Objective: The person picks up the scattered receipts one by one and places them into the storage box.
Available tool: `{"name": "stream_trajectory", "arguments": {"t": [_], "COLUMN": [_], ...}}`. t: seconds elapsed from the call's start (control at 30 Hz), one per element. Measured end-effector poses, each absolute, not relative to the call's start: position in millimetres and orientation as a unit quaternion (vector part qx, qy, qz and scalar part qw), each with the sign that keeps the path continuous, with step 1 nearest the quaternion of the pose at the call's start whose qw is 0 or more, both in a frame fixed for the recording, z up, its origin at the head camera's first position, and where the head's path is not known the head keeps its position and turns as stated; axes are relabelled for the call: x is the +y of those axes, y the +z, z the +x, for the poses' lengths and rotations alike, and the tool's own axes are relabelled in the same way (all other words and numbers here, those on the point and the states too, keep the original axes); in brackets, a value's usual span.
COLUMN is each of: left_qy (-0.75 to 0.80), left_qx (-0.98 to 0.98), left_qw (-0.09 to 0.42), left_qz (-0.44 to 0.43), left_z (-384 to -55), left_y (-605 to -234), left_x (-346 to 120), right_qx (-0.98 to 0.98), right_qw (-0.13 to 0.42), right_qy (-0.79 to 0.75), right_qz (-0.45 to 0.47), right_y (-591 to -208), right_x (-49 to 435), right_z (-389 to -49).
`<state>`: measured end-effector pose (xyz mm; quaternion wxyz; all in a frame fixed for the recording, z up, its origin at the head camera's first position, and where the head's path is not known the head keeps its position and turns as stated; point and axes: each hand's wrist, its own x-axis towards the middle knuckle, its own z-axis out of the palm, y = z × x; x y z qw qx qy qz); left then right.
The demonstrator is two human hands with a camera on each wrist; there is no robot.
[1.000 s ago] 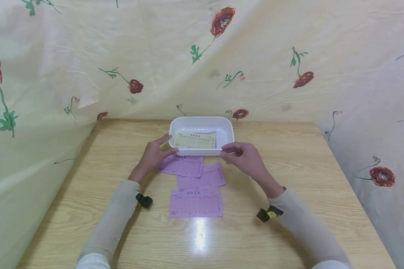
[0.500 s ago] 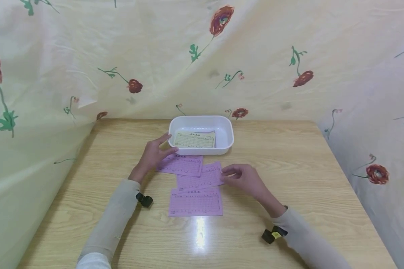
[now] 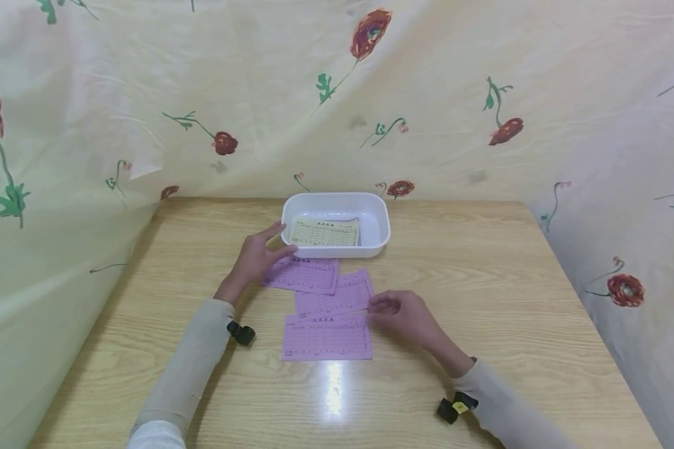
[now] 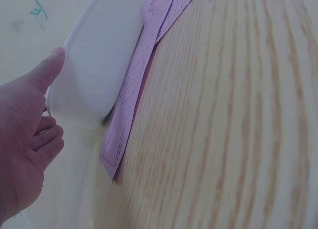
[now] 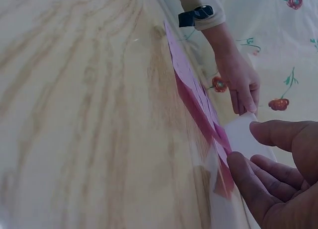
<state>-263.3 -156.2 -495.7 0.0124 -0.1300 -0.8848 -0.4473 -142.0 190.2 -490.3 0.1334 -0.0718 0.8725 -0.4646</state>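
Note:
A white plastic tray stands near the table's back edge, a pale yellow printed slip inside it over a purplish one. My left hand holds the tray's left front corner, thumb on the front rim and fingers at the side. Three purple printed slips lie in front: the upper one, partly under the tray's front, the middle one and the lowest one. My right hand is at the right edges of the lower two. In the right wrist view its thumb and index fingertip stand apart, the fingertip beside a slip.
The wooden table carries the tray and slips. A cream flowered cloth hangs behind and at both sides. Dark cameras are strapped to both wrists, the left one and the right one.
My right hand has left the tray's front right corner and come down towards me to the purple slips' right edges. The left hand stays on the tray. The slips lie as before.

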Motion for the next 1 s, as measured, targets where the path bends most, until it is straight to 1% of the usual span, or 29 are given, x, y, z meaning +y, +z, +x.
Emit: {"name": "stream_trajectory", "arguments": {"t": [0.23,0.57,1.0], "left_qy": [-0.446,-0.441,-0.442], "left_qx": [-0.885,-0.889,-0.888], "left_qw": [0.012,0.012,0.010], "left_qz": [-0.129,-0.124,-0.127], "left_z": [-263.4,-262.5,-261.7], "left_y": [-494.9,-495.0,-495.2], "left_x": [-155.1,-154.5,-155.4], "right_qx": [0.870,0.854,0.870], "right_qw": [0.153,0.165,0.150], "right_qy": [-0.465,-0.489,-0.462], "right_qz": [-0.062,-0.068,-0.084], "right_y": [-493.8,-499.2,-503.0], "right_x": [187.7,181.9,174.4], "right_z": [-139.2,-133.8,-134.7]}}
